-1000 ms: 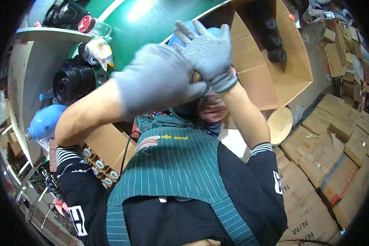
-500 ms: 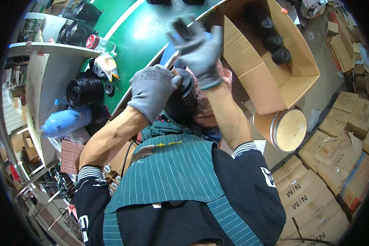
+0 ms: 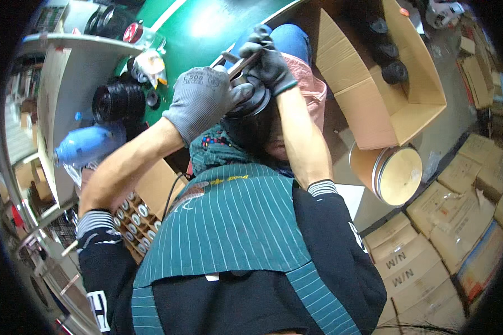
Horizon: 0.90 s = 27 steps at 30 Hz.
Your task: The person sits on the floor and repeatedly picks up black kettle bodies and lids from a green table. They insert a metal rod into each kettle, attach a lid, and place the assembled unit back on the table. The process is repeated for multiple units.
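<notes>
My left hand (image 3: 201, 100), in a grey work glove, is closed around a black round flanged part (image 3: 258, 104), its thumb against the part's upper side. A slim metal bar (image 3: 239, 67) slants above the part, running from beside my left fingers into my right hand (image 3: 271, 68). The right hand is gloved too, and its fingers are bent around the bar's far end. The part sits over my lap, close to the green-striped apron (image 3: 229, 223). Gloves hide where bar and part meet.
On the right stands an open cardboard box (image 3: 366, 114) holding several black round parts. Beside it lies a round drum (image 3: 397, 176), with flattened cartons beyond. To the left are a blue bottle (image 3: 89, 146), stacked black rings (image 3: 117, 103) and a divided carton (image 3: 134, 223) of small cylinders.
My right hand was raised and open with fingers spread; it has come down and closed on the metal bar. My left hand has moved slightly left and up, its thumb now on the black part.
</notes>
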{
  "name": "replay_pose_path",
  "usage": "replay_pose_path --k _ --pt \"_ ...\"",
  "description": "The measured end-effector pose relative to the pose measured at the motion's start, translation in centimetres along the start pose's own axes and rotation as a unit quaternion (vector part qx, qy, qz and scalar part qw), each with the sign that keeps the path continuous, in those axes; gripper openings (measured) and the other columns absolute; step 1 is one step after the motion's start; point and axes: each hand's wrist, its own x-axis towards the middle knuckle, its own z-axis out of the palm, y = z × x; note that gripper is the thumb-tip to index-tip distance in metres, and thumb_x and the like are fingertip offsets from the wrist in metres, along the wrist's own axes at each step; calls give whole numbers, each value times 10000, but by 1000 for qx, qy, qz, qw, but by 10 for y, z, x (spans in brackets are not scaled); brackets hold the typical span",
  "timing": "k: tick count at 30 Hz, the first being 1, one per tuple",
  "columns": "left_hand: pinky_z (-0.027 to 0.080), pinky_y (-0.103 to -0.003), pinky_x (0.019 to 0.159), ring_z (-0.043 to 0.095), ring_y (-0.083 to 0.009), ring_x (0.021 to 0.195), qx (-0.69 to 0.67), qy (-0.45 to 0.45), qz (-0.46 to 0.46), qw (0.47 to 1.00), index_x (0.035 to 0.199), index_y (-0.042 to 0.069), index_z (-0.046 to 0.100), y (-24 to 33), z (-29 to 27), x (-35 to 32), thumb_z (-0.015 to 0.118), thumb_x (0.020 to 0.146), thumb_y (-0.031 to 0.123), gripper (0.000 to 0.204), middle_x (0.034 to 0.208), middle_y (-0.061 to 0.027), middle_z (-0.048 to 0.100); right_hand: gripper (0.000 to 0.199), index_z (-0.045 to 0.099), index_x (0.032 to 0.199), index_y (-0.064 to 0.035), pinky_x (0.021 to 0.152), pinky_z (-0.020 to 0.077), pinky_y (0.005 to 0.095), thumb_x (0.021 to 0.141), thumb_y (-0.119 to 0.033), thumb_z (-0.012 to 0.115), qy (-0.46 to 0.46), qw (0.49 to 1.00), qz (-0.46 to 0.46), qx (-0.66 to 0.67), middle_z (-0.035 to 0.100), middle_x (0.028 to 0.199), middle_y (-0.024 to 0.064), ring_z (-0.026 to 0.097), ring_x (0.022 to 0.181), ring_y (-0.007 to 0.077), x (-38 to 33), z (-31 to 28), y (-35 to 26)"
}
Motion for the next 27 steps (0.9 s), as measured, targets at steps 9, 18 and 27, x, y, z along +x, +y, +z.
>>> replay_pose_path --k 9,18,27 --pt "587 -488 667 739 -393 694 -104 -40 37 993 901 -15 735 -36 16 -1 710 961 655 674 717 -231 685 390 323 715 -193 996 436 323 1048 -190 525 25 303 -205 -931 293 670 -37 391 681 160 -40 56 19" --pt "496 -470 578 657 -418 650 -159 -6 183 970 911 63 618 -87 41 11 874 886 431 448 686 -186 597 348 394 778 -175 1013 420 304 1075 -251 558 -48 912 -176 -367 310 668 -50 402 651 96 -70 8 16" --pt "581 -391 650 739 -299 713 -141 34 414 899 1037 112 624 -131 71 43 874 849 523 516 788 -82 685 284 472 842 -169 877 432 310 1090 -280 552 -58 834 -263 -481 349 627 -38 431 650 86 -111 73 86"
